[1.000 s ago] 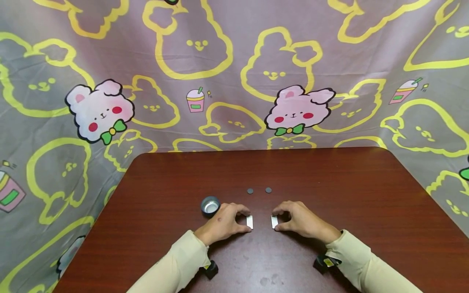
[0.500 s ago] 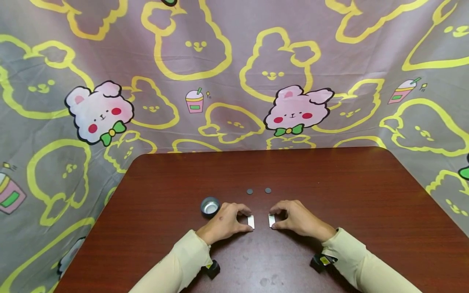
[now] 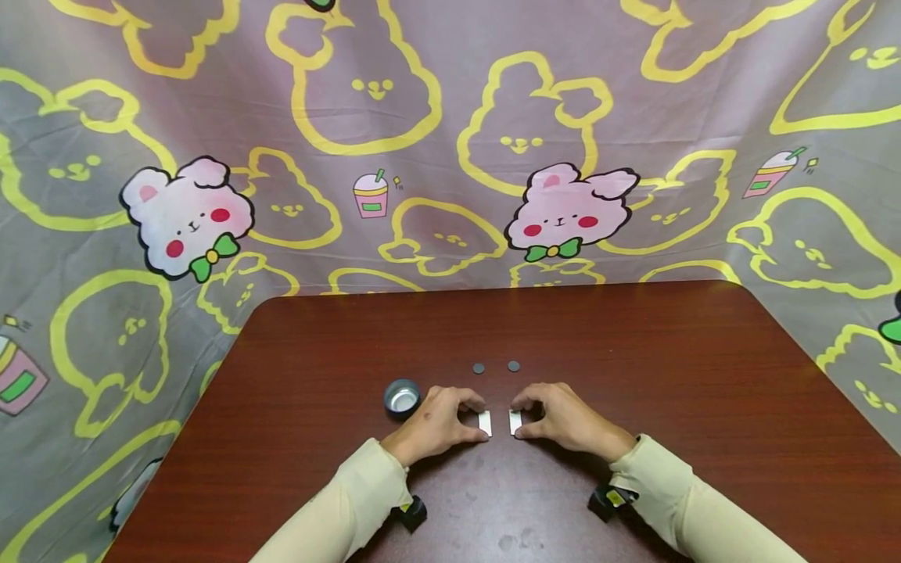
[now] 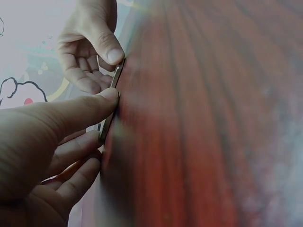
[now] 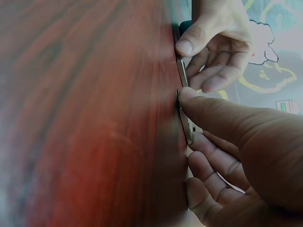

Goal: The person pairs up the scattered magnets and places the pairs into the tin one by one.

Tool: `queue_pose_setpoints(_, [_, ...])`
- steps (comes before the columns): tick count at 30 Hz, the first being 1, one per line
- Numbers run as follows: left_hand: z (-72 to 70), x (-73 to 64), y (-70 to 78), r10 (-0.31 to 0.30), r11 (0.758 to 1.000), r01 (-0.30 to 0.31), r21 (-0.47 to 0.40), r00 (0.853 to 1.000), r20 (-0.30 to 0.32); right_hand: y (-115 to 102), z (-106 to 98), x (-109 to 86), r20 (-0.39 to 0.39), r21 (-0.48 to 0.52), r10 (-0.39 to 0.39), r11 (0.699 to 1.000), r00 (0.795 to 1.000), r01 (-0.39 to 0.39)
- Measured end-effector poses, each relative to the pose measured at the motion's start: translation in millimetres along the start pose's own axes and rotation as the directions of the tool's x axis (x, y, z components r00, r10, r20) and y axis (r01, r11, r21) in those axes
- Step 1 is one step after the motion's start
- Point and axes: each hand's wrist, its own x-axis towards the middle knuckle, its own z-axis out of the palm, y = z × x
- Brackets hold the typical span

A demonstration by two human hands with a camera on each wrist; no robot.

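My left hand (image 3: 438, 422) pinches a thin white rectangular piece (image 3: 485, 423) by its two short ends, thumb at the near end and fingers at the far end. Opposite it, my right hand (image 3: 568, 421) grips a matching white piece (image 3: 516, 422) the same way. Both pieces lie flat at the tabletop, long sides facing each other across a narrow gap. Seen edge-on in the right wrist view, the right hand's piece (image 5: 185, 124) is thin with a metallic-looking edge. The left wrist view shows the left hand's piece (image 4: 108, 124) under the thumb.
Two small dark discs (image 3: 479, 368) lie side by side beyond the hands. A small round dark container (image 3: 403, 399) with a silvery inside stands just left of the left hand. The brown table (image 3: 633, 336) ends at a patterned curtain (image 3: 436, 156).
My right hand has slid its white piece to the left, while my left hand has shifted slightly right with its own. The gap between the two pieces has narrowed.
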Motion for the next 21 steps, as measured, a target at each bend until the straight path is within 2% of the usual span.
queue_pose_setpoints(21, [3.7,9.1,7.3,0.022,0.999,-0.023,0.033,1.0,0.016,-11,2,11.9,0.057,-0.058,-0.025,0.998,0.998,0.028])
